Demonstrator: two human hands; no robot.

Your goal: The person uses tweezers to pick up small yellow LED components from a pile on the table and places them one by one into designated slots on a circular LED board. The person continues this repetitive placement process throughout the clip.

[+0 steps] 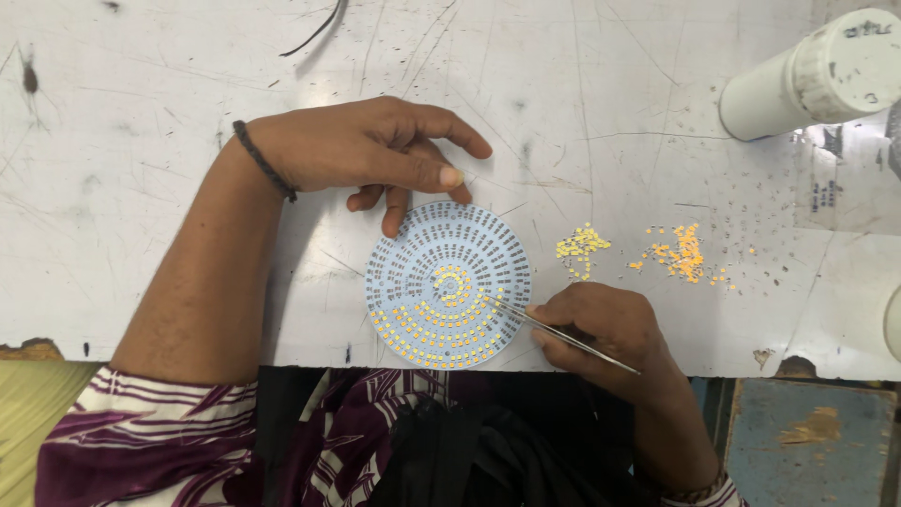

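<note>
Near the table's front edge lies a round pale-blue circuit board [448, 284], flat, its lower half dotted with small yellow chips. Right hand [601, 329] pinches thin metal tweezers [554, 329], tips on the board. Left hand [371, 150] has fingers curled, fingertips [392, 225] pressing the board's far rim. Loose yellow chips [678, 252] are scattered right. Scratched white table [610, 113] has open room beyond; a white tube [812, 80] sits far right.

Bare table [141, 188] is lying open at the far left. Yellow chip piles [676, 252] and a white tube [807, 80] are blocking the right side; a round board [448, 284] is filling the near middle.
</note>
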